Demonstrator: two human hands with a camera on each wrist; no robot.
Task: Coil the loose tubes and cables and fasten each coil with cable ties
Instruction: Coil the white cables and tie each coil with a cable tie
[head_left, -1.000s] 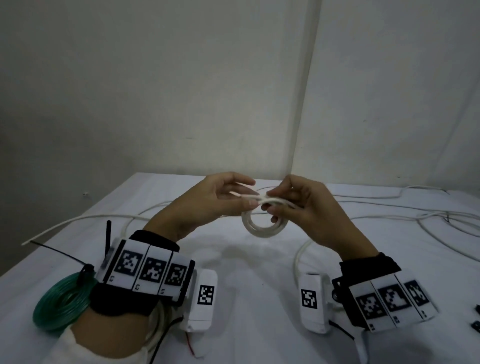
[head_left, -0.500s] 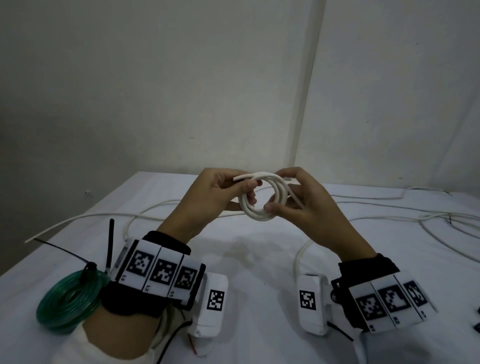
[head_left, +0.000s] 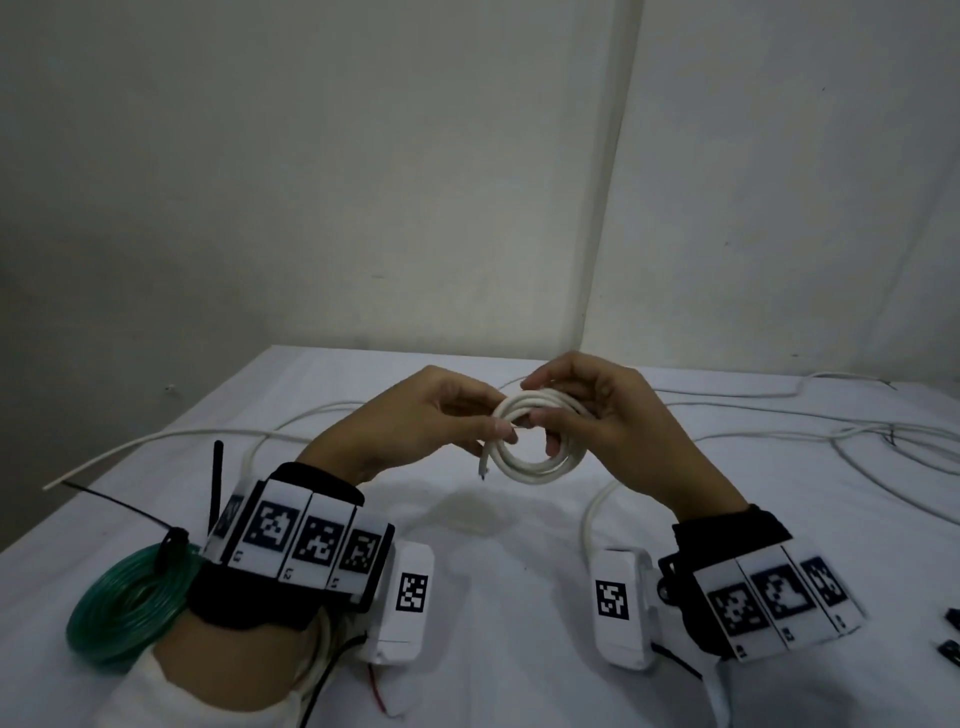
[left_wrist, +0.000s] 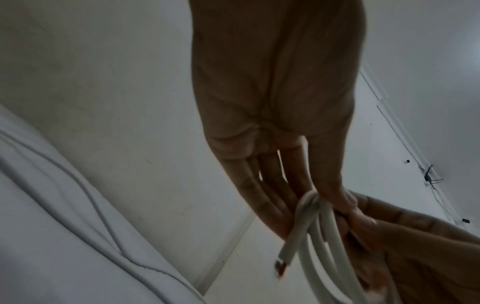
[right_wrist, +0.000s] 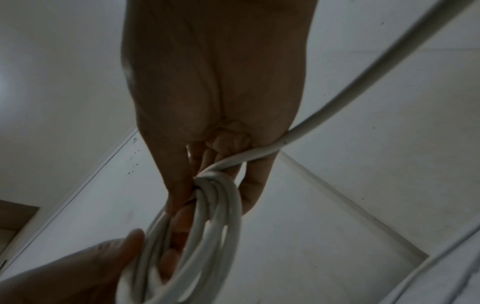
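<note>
A small coil of white cable (head_left: 540, 465) with several turns hangs above the table between both hands. My left hand (head_left: 457, 421) pinches its left side with thumb and fingers, and the cut cable end (head_left: 483, 467) sticks down just below that grip. My right hand (head_left: 582, 415) grips the coil's top and right side, fingers curled through the loop. In the left wrist view the coil (left_wrist: 319, 232) and its bare end (left_wrist: 281, 267) show at my fingertips. In the right wrist view the coil (right_wrist: 215, 216) hangs from my fingers and the cable's tail (right_wrist: 363, 82) runs off to the upper right.
A green tube coil (head_left: 130, 603) bound with a black cable tie (head_left: 171, 540) lies at the near left. Loose white cables (head_left: 857, 441) trail across the white table (head_left: 519, 597) at right and left. Small black pieces (head_left: 950, 634) lie at the right edge.
The coil has gained a turn and tilted to face me more. Both hands dropped slightly, and the cut end now points down below my left fingers.
</note>
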